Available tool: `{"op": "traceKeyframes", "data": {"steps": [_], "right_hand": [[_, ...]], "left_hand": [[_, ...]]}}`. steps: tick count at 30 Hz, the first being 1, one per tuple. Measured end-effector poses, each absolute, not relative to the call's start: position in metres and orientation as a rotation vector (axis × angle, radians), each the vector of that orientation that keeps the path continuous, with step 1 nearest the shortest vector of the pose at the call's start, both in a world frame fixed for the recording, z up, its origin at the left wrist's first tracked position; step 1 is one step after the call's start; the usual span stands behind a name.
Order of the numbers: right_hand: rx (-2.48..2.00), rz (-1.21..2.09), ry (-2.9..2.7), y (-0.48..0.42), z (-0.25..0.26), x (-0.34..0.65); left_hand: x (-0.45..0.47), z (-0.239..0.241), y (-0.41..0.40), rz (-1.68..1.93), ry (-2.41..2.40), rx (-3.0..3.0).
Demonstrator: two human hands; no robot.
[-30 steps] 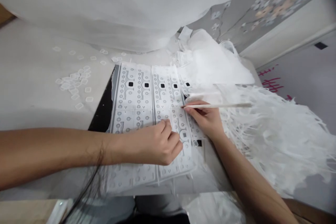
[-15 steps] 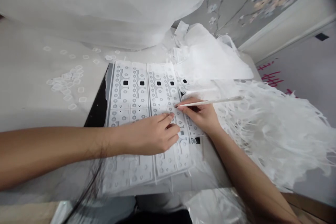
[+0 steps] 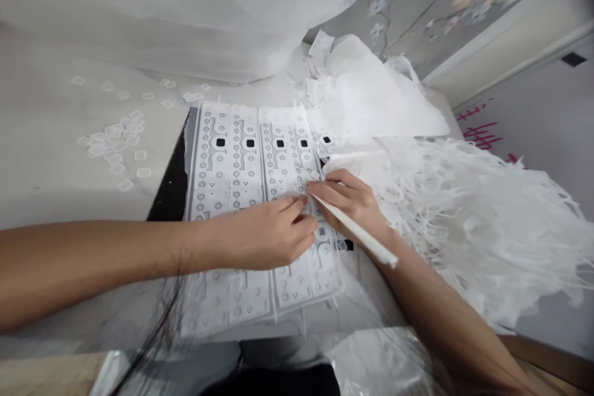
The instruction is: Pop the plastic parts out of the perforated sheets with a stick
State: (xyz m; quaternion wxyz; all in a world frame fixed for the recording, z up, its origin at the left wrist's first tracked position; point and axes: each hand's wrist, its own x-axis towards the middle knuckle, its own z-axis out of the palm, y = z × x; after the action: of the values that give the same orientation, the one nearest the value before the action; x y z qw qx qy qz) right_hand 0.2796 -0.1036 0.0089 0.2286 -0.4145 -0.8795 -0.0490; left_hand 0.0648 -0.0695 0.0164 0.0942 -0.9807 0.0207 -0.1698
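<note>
White printed sheets (image 3: 245,167), with rows of grey rings, cut-outs and dark squares, lie on the table in front of me. My left hand (image 3: 278,232) rests over the middle of them, its fingers curled and pinched near the right-hand column. Whatever its fingertips hold is hidden. Opposite it, my right hand (image 3: 350,204) is closed at the near end of a thin white strip (image 3: 359,229). The strip slants down to the right across that hand towards the wrist. Both sets of fingertips almost meet over the sheets.
Small clear square pieces (image 3: 111,139) lie scattered and heaped on the left of the table. A large tangle of white strip waste (image 3: 482,229) spreads on the right. Behind it sit white sheets (image 3: 385,99). A black board (image 3: 171,189) shows under the printed sheets.
The strip has swung from pointing right to slanting down and right across my right hand. My right fingers have turned and moved slightly left; my left hand has barely moved.
</note>
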Motion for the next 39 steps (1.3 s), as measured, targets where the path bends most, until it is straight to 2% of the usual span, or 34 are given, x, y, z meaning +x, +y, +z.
{"op": "traceKeyframes", "data": {"steps": [6, 10, 16, 23, 28, 34, 39], "right_hand": [[-1.075, -0.34, -2.402, -0.102, 0.007, 0.272], [-1.171, -0.312, -2.348, -0.1, 0.0, 0.273], [-1.338, -0.016, -1.951, -0.099, 0.011, 0.286], [-1.548, 0.553, -1.777, -0.12, 0.039, 0.311], [-1.551, 0.554, -1.761, -0.169, 0.027, 0.306], [-1.776, 0.258, -1.787, -0.196, 0.005, 0.294], [-1.847, 0.171, -1.9, -0.19, 0.011, 0.295]], "left_hand": [[0.064, 0.013, -0.07, -0.539, 0.046, -2.896], [0.064, 0.013, -0.07, -0.517, 0.072, -2.859], [0.064, 0.015, -0.069, -0.627, 0.112, -2.858], [0.067, 0.025, -0.097, -0.899, 0.129, -3.005], [0.069, 0.032, -0.118, -0.555, 0.183, -3.255], [0.053, 0.037, -0.134, -0.055, -0.059, -3.258], [0.038, 0.034, -0.146, 0.079, -0.182, -3.266]]}}
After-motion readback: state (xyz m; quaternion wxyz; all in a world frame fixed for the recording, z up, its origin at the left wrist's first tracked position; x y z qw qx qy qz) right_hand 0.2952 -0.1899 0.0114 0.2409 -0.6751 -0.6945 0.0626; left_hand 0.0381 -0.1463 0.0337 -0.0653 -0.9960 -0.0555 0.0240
